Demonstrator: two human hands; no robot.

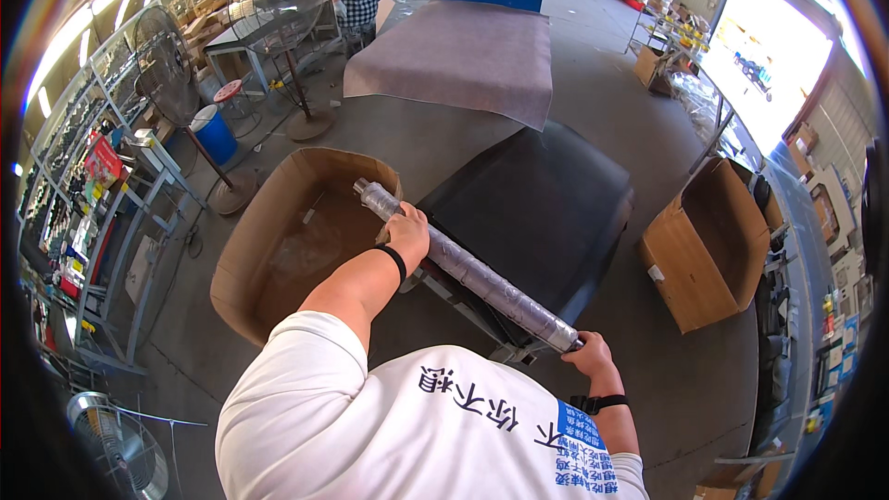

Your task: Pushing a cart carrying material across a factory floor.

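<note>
Both hands grip a long wrapped roll (468, 267) — left hand (406, 230) closed around the middle, right hand (589, 352) closed on its near end — above the black table (546, 204).

Left hand (407, 230), right hand (589, 352) grip wrapped roll (468, 268) ends.

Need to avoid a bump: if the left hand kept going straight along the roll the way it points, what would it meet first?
Probably the far wall of the open cardboard box. The left hand grips the clear-wrapped roll, pointing toward its far end above the box; depth is unclear.
</note>
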